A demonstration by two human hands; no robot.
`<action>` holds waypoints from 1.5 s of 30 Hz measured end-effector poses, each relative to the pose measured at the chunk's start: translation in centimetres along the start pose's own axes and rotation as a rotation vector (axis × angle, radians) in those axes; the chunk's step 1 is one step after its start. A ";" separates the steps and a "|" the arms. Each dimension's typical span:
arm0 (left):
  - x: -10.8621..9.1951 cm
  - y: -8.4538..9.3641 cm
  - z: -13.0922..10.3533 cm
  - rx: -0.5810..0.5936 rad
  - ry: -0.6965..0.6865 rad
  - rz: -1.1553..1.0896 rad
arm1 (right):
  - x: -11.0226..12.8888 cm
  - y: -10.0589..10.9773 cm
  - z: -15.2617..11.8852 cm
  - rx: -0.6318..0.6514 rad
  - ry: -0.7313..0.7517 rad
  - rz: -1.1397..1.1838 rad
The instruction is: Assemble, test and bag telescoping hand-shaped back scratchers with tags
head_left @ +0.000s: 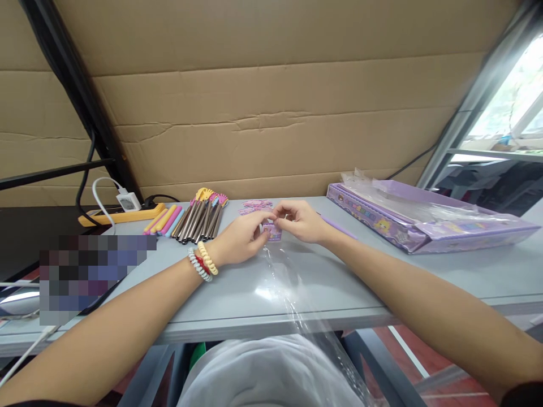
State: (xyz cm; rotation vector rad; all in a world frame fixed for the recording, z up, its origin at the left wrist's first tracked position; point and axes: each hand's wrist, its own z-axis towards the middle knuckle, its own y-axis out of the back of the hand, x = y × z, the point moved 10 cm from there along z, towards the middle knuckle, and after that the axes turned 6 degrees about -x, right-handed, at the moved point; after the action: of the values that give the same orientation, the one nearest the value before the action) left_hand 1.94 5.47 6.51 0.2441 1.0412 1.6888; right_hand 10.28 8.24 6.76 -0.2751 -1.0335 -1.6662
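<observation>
My left hand [241, 236] pinches a small purple printed card [272, 232] between thumb and fingers above the grey desk. My right hand [303, 220] meets it from the other side, with fingertips pressed together at the card's upper edge. From below the card a long strip of clear plastic film [297, 299] trails over the desk's front edge towards my lap. Just behind my hands lie several pink printed cards [254, 206]. A thin purple stick-like item [337, 226] rests beside my right wrist. My fingers partly hide the card.
Left of my hands lie a bundle of dark metallic sticks [199, 220] with colourful tops and several pastel tubes [165, 220]. Behind them is a yellow power strip [127, 215] with a white charger [128, 200]. A purple box [373, 220] holding clear plastic stands at right.
</observation>
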 end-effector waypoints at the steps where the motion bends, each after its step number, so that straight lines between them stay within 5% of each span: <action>1: 0.0 0.0 0.0 -0.003 0.000 0.005 | 0.0 -0.1 0.0 0.004 -0.001 -0.004; 45: -0.5 0.0 -0.2 0.003 -0.064 0.020 | 0.0 -2.0 -0.5 0.253 -0.014 -0.044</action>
State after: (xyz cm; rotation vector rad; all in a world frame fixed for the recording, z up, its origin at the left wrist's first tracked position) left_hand 2.01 4.99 6.55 0.3098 0.9961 1.6872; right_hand 8.75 7.87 5.48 -0.0975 -1.2546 -1.5543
